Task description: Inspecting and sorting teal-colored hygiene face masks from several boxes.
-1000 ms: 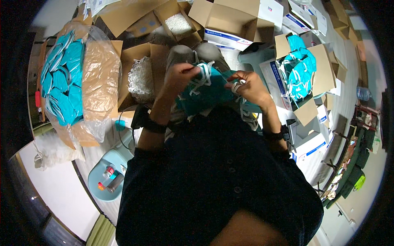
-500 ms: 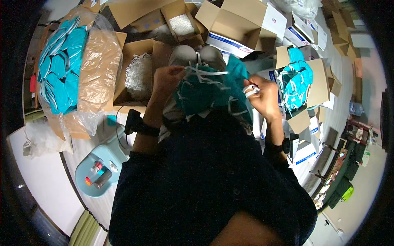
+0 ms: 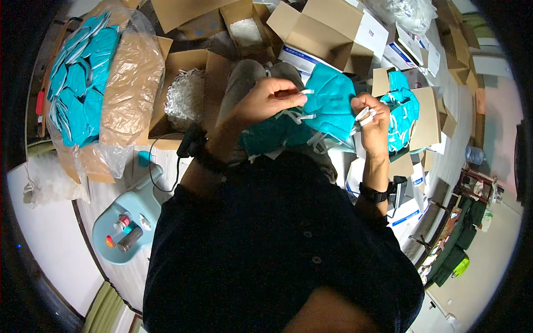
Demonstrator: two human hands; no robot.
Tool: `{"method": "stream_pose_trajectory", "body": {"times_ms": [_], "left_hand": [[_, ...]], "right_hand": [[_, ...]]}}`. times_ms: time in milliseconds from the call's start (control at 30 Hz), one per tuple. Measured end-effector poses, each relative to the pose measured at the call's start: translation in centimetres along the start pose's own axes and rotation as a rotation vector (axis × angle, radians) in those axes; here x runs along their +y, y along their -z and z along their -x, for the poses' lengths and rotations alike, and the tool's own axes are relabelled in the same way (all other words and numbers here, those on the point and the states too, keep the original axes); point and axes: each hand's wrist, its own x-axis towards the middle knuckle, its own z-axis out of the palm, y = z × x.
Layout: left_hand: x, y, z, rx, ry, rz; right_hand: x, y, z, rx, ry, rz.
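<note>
A teal face mask (image 3: pixel 332 99) is held up above my lap, its outer side showing. My right hand (image 3: pixel 373 119) grips its right edge between thumb and fingers, with a small bundle of white straps (image 3: pixel 365 115) in the same hand. At the mask's left edge, my left hand (image 3: pixel 272 99) is closed in a pinch, and a short white strap piece (image 3: pixel 307 91) sticks out from the fingertips. More teal masks (image 3: pixel 272 136) with white straps lie on my lap below, partly hidden by my left arm and dark shirt.
Stacked teal masks (image 3: pixel 83 83) fill a plastic-lined box at left. A carton of white straps (image 3: pixel 185 100) stands beside my left arm. At right, an open carton holds masks with straps (image 3: pixel 402 111). A blue stool (image 3: pixel 108 219) carries bottles. Open cartons (image 3: pixel 316 33) stand ahead.
The mask has come up from the lap and turned its broad face into view. My left hand has moved right to the mask's left edge; my right hand has shifted slightly right.
</note>
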Motion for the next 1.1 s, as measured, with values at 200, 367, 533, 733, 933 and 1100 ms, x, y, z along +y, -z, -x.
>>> {"method": "stream_pose_trajectory", "body": {"times_ms": [200, 367, 533, 733, 933, 1100], "left_hand": [[-0.4, -0.8, -0.1, -0.198, 0.124, 0.089], [-1.1, -2.8, -0.2, -0.074, 0.107, 0.114], [-1.6, -3.5, -0.8, -0.029, 0.064, 0.036], [0.0, -1.0, 0.4, -0.127, 0.082, -0.008], [-2.9, 5.2, 4.0, 0.399, -0.052, -0.609], [0.3, 3.5, 1.8, 0.566, -0.384, -0.361]], "right_hand": [[1.8, 0.2, -0.7, 0.092, -0.001, -0.140], [2.5, 0.3, -0.8, 0.168, -0.071, -0.218], [2.9, 1.1, -0.8, 0.123, -0.049, -0.203], [3.0, 3.8, -1.3, 0.107, 0.052, 0.017], [3.9, 5.8, -1.6, 0.044, -0.021, 0.170], [5.2, 4.4, -2.2, -0.071, -0.001, 0.424]]}}
